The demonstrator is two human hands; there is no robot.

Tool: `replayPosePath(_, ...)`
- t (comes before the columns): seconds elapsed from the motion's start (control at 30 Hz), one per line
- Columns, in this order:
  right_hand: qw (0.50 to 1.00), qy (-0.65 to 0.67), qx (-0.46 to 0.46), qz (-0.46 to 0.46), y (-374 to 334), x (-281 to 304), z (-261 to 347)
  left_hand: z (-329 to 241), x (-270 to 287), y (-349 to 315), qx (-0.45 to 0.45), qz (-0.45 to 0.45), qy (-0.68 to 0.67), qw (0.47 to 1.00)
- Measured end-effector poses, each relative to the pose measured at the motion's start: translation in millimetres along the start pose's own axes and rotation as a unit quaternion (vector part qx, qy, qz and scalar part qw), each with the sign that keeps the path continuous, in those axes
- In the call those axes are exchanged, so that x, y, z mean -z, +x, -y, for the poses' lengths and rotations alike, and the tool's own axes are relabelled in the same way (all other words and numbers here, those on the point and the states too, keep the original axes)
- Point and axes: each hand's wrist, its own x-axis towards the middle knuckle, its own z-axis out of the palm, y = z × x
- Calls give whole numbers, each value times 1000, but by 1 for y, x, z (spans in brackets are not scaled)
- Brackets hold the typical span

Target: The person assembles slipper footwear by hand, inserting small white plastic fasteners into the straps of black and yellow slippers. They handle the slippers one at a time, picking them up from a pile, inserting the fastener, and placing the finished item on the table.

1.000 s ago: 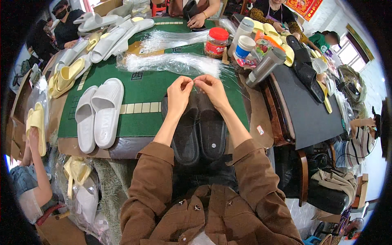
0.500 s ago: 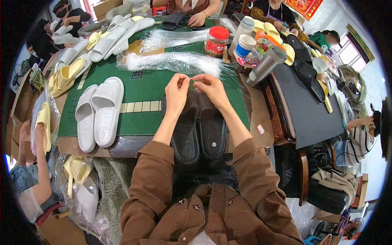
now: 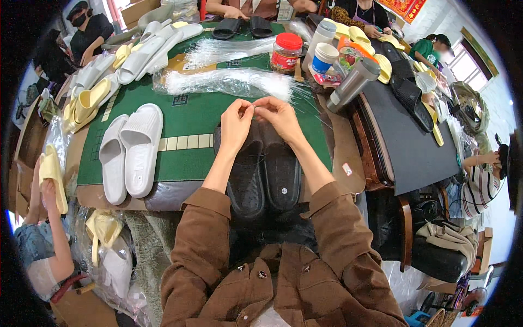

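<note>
A pair of dark slippers [image 3: 248, 188] lies side by side at the near edge of the table, toes away from me. Above their far ends my left hand [image 3: 237, 122] and my right hand [image 3: 277, 117] meet at the fingertips. Both are closed in a pinch on what looks like a thin clear plastic strand, mostly hidden by the fingers. Beyond my hands a bundle of clear plastic strands [image 3: 229, 84] lies in a bag, with a second bundle [image 3: 231, 50] behind it. To the left rests a pair of light grey slippers [image 3: 143, 152].
A red-lidded jar [image 3: 286, 53], a paper cup [image 3: 324, 57] and a grey flask [image 3: 354, 84] stand at the right. Grey and yellow slippers [image 3: 90, 98] pile up at the far left. A black-topped surface [image 3: 403, 147] adjoins on the right. Co-workers sit around, one holding a yellow slipper [image 3: 52, 174].
My fingertips have drawn closer together; my arms stay in place. Across the table, a co-worker's hands have moved apart, and black slippers now lie side by side there.
</note>
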Motion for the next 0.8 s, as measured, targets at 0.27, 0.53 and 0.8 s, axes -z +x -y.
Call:
replayPosePath(0.27,1000,-15,-4,7,0,1,0,2,0,0,3,-24,-56,998)
replayPosePath(0.53,1000,-20,22,-5,2,1,-4,-4,-2,-1,5,-5,-13,1000)
replayPosePath(0.8,999,21,-7,-25,-2,0,3,-2,-3,-2,1,-12,-13,1000)
